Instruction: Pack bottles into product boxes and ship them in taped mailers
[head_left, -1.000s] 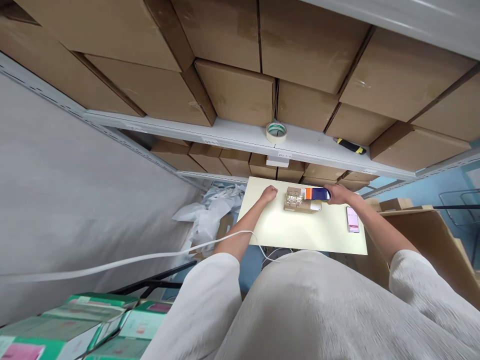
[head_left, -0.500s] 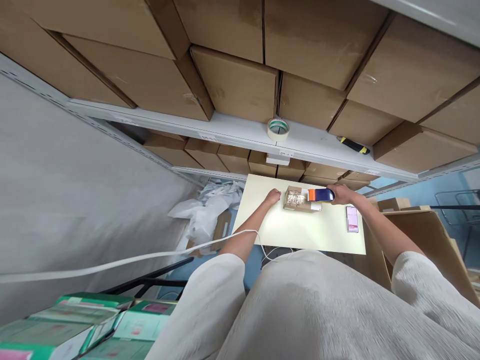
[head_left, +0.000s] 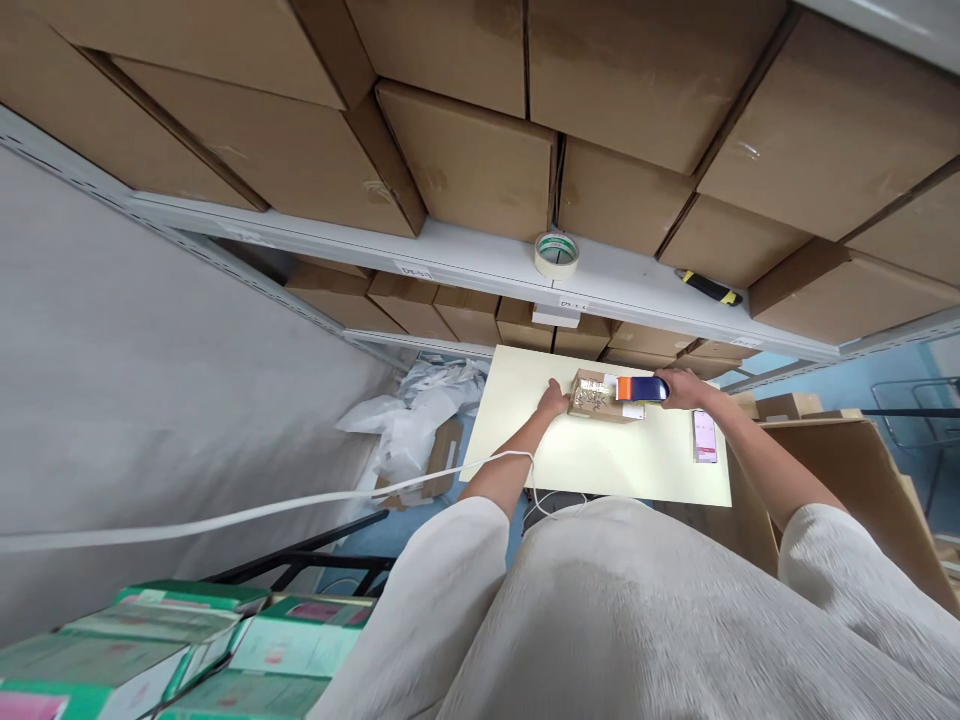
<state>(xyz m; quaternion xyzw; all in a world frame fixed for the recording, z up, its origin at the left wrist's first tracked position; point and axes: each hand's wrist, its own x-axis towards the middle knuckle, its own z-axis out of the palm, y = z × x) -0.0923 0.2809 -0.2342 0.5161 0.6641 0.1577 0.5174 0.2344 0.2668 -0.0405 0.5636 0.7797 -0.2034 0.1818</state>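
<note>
As hands (head_left: 556,399) flank parcel (head_left: 598,396), arms outstretched.

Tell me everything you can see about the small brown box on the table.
The small brown box is a low cardboard parcel lying flat on the pale table. Its top looks glossy, as if taped, with a white label at the right end. The left hand touches its left side. The right hand holds an orange and blue device over its right end.

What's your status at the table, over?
Right hand grips the blue-orange handheld device over the small parcel. Left hand touches the parcel's left end. Phone lies apart.
</note>
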